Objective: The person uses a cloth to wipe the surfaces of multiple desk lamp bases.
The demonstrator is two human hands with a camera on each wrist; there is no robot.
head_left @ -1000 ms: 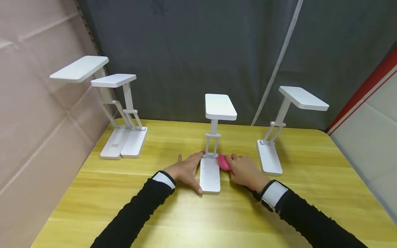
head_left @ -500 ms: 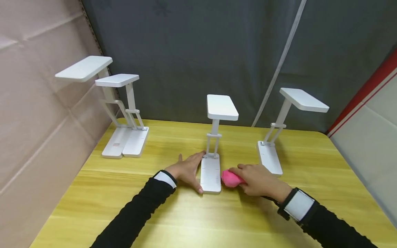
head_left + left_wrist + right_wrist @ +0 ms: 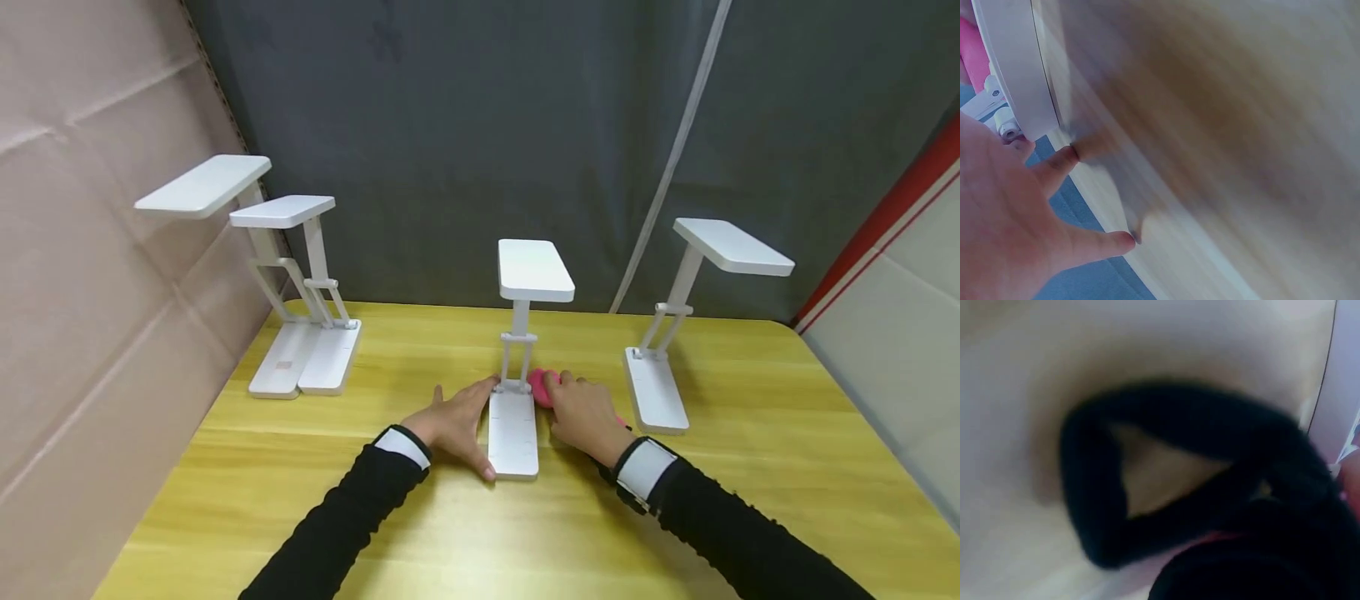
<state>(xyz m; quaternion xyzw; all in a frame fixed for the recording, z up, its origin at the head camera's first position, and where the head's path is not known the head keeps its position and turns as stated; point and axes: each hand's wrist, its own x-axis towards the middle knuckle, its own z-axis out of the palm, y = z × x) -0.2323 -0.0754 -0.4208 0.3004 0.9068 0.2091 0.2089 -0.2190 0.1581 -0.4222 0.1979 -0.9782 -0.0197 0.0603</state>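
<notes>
A white folding desk lamp [image 3: 513, 433] stands in the middle of the table, its flat head raised on a hinged arm. My left hand [image 3: 453, 421] touches the left side of its base, thumb at the near corner and a finger by the hinge. In the left wrist view the other fingers [image 3: 1094, 247] spread out straight. My right hand [image 3: 588, 417] grips a bunched pink cloth [image 3: 542, 388] against the right side of the base, near the hinge. Most of the cloth is hidden under the palm. A dark strap loop [image 3: 1091, 481] covers much of the right wrist view.
Two more white lamps [image 3: 327, 358] stand side by side at the back left. Another white lamp [image 3: 658, 392] is to the right, close beyond my right hand. A grey curtain [image 3: 450, 150] hangs behind the yellow wooden table [image 3: 420, 533], with a pale wall [image 3: 90, 292] on the left.
The right hand slid the cloth toward me along the base's right side, then back up near the hinge. The left hand stayed at the base, and the head view tilted slightly.
</notes>
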